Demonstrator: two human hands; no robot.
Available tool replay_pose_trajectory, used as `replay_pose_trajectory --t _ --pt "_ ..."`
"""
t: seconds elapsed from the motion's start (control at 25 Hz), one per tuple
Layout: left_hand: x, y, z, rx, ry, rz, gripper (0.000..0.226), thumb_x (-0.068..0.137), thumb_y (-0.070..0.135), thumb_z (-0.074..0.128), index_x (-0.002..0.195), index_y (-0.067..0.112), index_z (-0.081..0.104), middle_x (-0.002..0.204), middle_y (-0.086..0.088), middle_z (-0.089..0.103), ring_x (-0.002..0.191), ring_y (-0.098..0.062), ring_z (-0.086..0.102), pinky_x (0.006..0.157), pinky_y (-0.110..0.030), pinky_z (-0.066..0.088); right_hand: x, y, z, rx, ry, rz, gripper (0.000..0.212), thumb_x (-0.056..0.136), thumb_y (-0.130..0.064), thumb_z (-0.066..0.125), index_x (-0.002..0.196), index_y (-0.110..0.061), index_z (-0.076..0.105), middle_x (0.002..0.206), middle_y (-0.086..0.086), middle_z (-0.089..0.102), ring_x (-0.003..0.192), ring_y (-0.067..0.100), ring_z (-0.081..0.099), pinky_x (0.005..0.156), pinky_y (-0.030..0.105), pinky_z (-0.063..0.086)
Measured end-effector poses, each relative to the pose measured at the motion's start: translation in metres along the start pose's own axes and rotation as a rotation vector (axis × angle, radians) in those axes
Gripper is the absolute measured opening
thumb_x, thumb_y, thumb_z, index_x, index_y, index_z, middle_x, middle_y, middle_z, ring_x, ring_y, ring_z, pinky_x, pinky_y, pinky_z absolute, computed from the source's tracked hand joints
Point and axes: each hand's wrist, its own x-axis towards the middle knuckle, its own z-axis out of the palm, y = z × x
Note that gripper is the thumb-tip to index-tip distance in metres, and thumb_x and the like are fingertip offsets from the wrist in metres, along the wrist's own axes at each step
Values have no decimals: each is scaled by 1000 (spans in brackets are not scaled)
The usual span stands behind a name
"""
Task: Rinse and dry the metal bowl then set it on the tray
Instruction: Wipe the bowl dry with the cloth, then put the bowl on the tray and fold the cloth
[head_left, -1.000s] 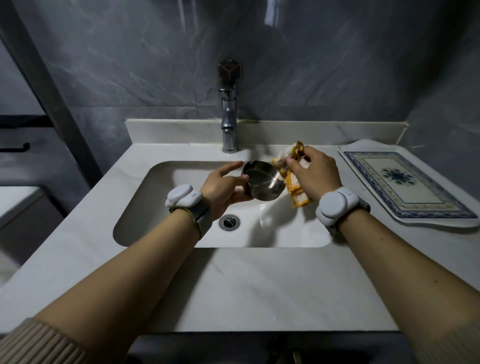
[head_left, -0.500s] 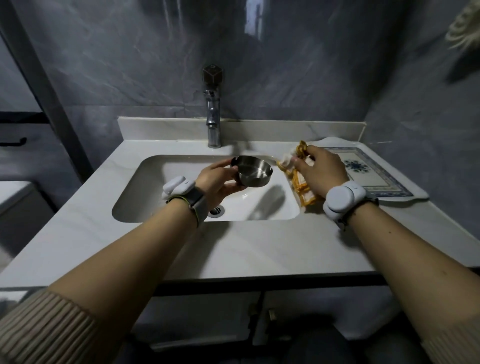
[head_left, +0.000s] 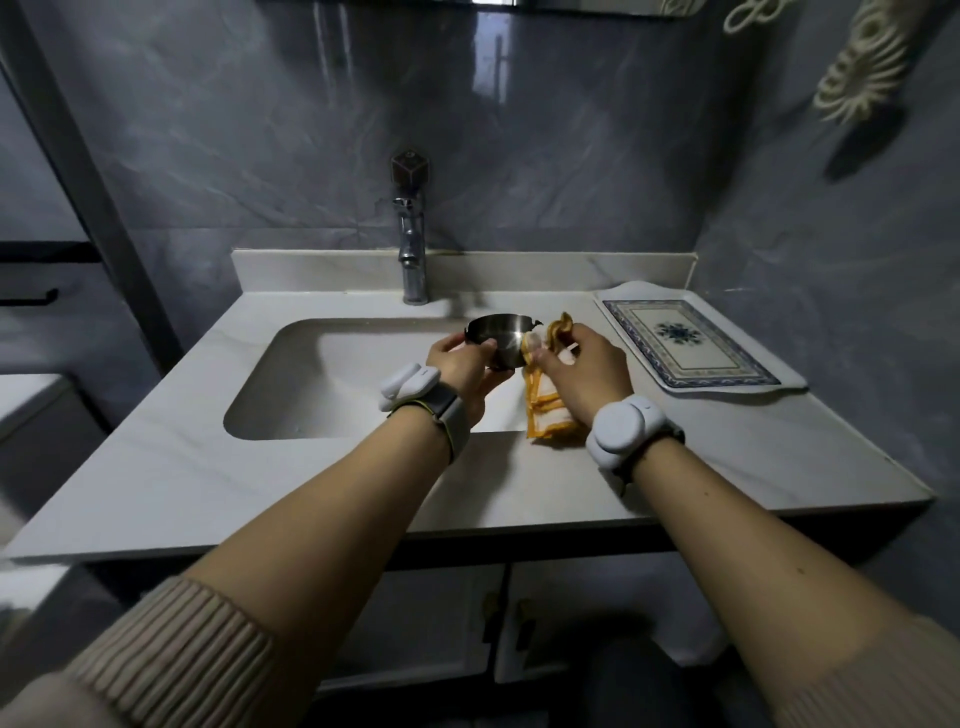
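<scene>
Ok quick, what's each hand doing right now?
Left hand: closed on the small shiny metal bowl, held over the sink.
Right hand: closed on the white cloth with orange edging, pressed against the bowl's side.

Bare forearms, ribbed beige knit sleeves pushed up toward the elbows. On the left wrist, a white oblong device on a grey-green strap; on the right wrist, a rounded white device on a dark band.
</scene>
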Motion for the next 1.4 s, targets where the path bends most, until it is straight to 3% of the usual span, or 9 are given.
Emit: replay_pose_trajectory --t 0.16,0.28,0.44,0.68,0.84,1.0,1.16,1.32,1.4 --pt "3 -4 7 2 21 3 43 96 -6 51 139 1 48 130 -28 59 88 -35 68 84 -44 59 -2 6 -21 -97 -69 -59 25 85 -40 68 97 -17 67 94 6 69 90 29 63 72 29 43" --pt "4 -6 11 48 -13 8 42 96 -9 48 137 -2 50 133 -26 58 100 -37 66 76 -37 59 0 23 -50 -228 -39 -29 27 85 -40 66 103 -21 68 97 7 70 91 29 63 72 29 41" --pt "0 -11 18 67 -61 -5 43 94 -13 47 136 -4 51 134 -26 57 118 -40 61 89 -42 56 -4 46 -80 -373 -106 39 29 84 -41 66 108 -26 68 109 5 72 96 28 63 78 31 48" --pt "-4 -11 34 87 -114 -17 39 94 -12 48 132 -4 54 126 -26 59 109 -37 63 94 -44 55 -19 54 -94 -419 -208 21 44 73 -68 61 94 -30 65 90 -3 69 84 22 64 77 36 54" --pt "-7 -6 48 80 -140 -15 43 97 -8 48 139 -1 47 135 -27 56 108 -38 62 95 -46 54 -7 50 -105 -309 -193 81 48 81 -71 48 90 -27 67 86 -4 67 81 19 61 71 32 47" --pt "-11 -3 66 72 -174 -30 45 98 -6 49 142 2 43 139 -28 51 116 -41 61 96 -49 52 14 47 -112 -147 -52 95 32 92 -45 51 81 -19 66 93 5 72 82 25 59 72 31 40" --pt "-12 -8 83 82 -227 -40 47 97 -10 48 142 1 42 139 -29 52 121 -44 58 99 -51 51 31 47 -111 176 -9 206 32 91 -30 53 87 -4 70 92 21 72 84 37 67 85 54 56" --pt "-5 -20 104 118 -269 -60 51 96 -12 48 144 2 41 139 -26 54 120 -42 59 98 -49 51 40 57 -105 345 -21 289 25 92 -28 56 72 -19 67 86 14 73 86 37 72 82 55 59" --pt "0 -25 109 147 -279 -62 51 95 -12 49 143 2 43 137 -26 55 115 -41 62 94 -47 52 43 62 -102 345 -7 297 25 91 -24 60 68 -18 67 84 18 74 82 36 73 81 56 59"
